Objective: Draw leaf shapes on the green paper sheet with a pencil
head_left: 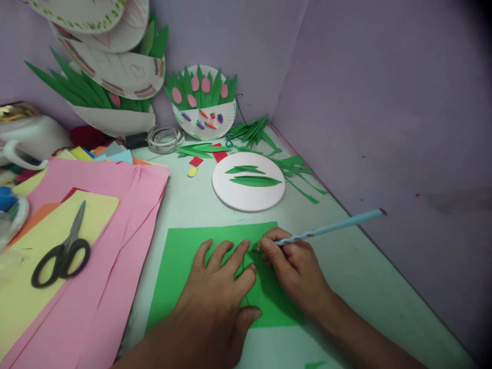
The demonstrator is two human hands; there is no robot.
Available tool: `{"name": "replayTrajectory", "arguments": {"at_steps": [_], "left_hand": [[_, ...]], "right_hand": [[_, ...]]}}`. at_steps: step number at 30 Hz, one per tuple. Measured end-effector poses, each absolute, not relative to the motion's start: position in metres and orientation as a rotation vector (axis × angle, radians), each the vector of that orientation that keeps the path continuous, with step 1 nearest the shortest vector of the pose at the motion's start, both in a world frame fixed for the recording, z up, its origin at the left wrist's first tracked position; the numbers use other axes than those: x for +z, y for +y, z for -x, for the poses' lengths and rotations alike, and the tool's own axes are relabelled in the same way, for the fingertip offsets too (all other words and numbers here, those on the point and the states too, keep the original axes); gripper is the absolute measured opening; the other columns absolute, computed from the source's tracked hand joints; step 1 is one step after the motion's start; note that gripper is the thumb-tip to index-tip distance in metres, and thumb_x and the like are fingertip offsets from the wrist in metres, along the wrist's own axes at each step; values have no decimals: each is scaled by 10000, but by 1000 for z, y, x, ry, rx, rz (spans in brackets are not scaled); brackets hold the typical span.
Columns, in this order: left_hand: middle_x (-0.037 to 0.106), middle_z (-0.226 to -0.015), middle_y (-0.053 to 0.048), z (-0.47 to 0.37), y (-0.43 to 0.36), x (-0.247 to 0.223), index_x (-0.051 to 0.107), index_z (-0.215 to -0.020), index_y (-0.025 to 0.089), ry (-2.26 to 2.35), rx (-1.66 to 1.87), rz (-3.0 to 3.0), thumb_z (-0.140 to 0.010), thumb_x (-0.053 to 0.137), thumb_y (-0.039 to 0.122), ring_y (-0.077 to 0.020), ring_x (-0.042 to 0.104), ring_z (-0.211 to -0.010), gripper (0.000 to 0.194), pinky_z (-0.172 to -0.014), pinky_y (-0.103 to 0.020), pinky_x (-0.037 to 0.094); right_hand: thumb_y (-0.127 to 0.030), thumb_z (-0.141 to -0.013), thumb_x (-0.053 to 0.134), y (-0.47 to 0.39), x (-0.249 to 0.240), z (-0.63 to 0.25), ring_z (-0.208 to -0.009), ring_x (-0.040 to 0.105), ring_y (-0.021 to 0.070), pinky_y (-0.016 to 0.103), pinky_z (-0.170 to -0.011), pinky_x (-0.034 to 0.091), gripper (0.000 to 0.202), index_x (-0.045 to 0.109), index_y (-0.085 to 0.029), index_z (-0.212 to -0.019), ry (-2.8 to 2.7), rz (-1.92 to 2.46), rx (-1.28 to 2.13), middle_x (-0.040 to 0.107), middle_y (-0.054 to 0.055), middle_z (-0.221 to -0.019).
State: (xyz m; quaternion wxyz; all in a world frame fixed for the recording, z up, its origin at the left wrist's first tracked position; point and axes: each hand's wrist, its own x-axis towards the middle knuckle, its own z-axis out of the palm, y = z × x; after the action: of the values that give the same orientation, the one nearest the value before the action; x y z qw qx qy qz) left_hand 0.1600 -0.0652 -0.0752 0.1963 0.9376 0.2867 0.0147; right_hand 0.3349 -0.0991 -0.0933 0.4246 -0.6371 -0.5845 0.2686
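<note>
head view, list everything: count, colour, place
table: one, pale green, beneath
walls: two, purple, behind and right
green paper: one, green, front
pencil: one, blue, over green paper
disc: one, white, centre
leaves: several, green, on and near disc
scraps: three, red and yellow, beside disc
sheets: several, pink, yellow, orange, left
scissors: one, black, on yellow sheet
plates: several, white, back
cable: one, grey, near plates
mug: one, white, left
left hand: one, on green paper
right hand: one, holding pencil

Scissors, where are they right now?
In the head view, the black-handled scissors lie at the left, on the yellow sheet over the pink paper, left of the person's left hand.
</note>
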Motion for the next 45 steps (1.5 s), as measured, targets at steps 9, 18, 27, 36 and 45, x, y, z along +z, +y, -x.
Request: {"name": "replayTrajectory", "arguments": {"at_steps": [9,18,27,36,45], "left_hand": [[405,-1468,-60,-158,-67,-74,540,-1216,249,809,25,-2655,-860,538,472,-356,406,-1247,420,-1027,-637,250],[397,-1475,-43,-159,-67,-76,538,-1211,261,819,21,-2642,-847,557,460,-358,397,-1255,416,-1028,-649,241],[382,-1484,-32,-160,-67,-78,543,-1203,259,834,21,-2625,-842,568,450,-361,387,-1261,409,-1034,-653,227],[407,-1469,-32,-161,-67,-76,541,-1208,254,838,12,-2625,-847,558,449,-359,399,-1253,411,-1031,-654,234],[407,-1469,-41,-161,-66,-76,555,-1187,249,834,-8,-2621,-843,562,452,-370,396,-1256,399,-1025,-667,232]], "right_hand": [[-245,-926,426,-100,-95,-335,-538,521,105,218,-517,389,337,538,-180,-615,-1503,1557,648,562,-1,-626],[-243,-927,428,-102,-96,-336,-515,504,100,222,-501,375,357,522,-182,-588,-1531,1533,647,542,-8,-594],[-236,-927,427,-105,-95,-336,-511,492,90,213,-506,367,364,511,-182,-577,-1535,1526,632,528,-15,-585],[-210,-921,433,-110,-94,-335,-505,500,86,209,-502,364,348,524,-181,-587,-1555,1526,603,541,-19,-585],[-209,-924,415,-113,-94,-334,-503,507,88,213,-492,366,374,518,-178,-565,-1574,1550,605,542,-9,-583]]}}
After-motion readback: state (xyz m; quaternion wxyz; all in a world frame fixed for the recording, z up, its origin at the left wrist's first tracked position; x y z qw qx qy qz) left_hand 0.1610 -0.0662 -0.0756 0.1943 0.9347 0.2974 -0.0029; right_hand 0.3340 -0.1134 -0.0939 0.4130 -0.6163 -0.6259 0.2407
